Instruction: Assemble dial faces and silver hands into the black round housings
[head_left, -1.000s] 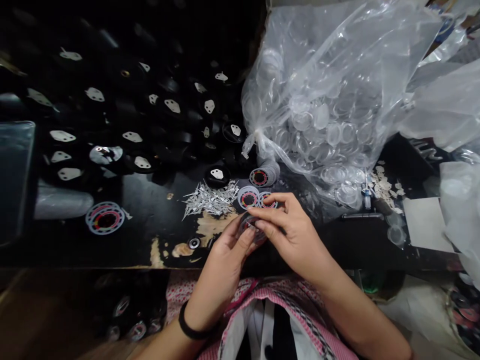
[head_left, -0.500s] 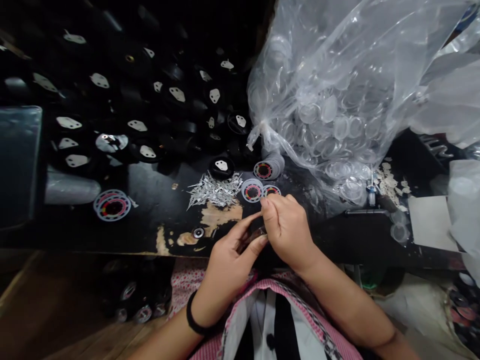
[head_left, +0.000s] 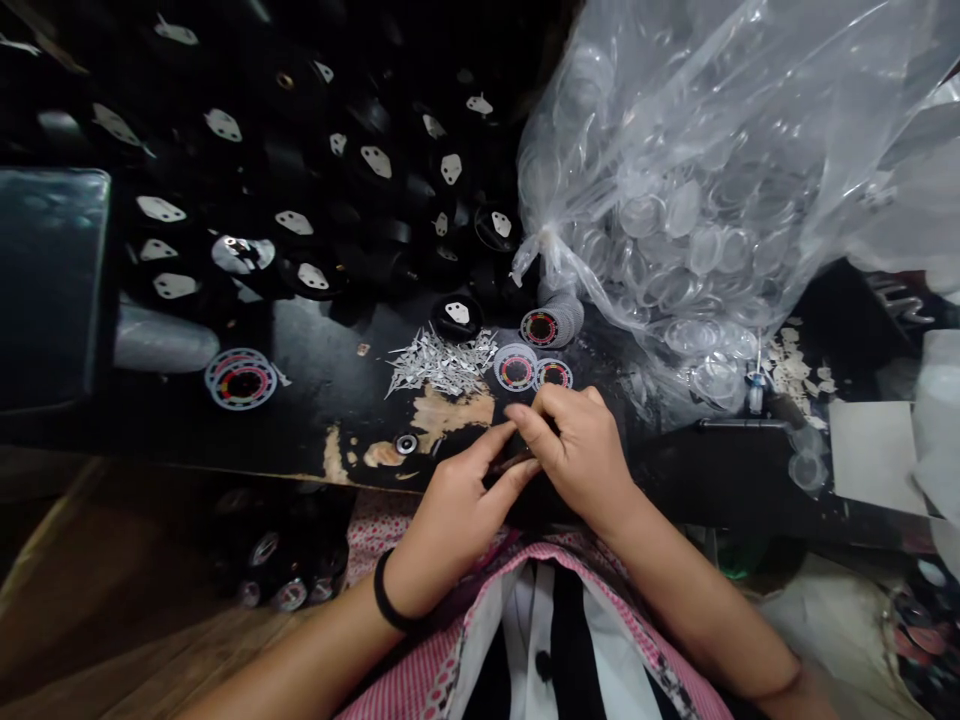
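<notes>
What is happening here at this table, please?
A person sits at a black worktable and holds a small dark round part between the left hand and the right hand, pressed close together. Just beyond the hands lie printed dial discs and a pile of small metal needles. A big clear bag of transparent round covers lies to the right, and many black round housings cover the far left of the table.
</notes>
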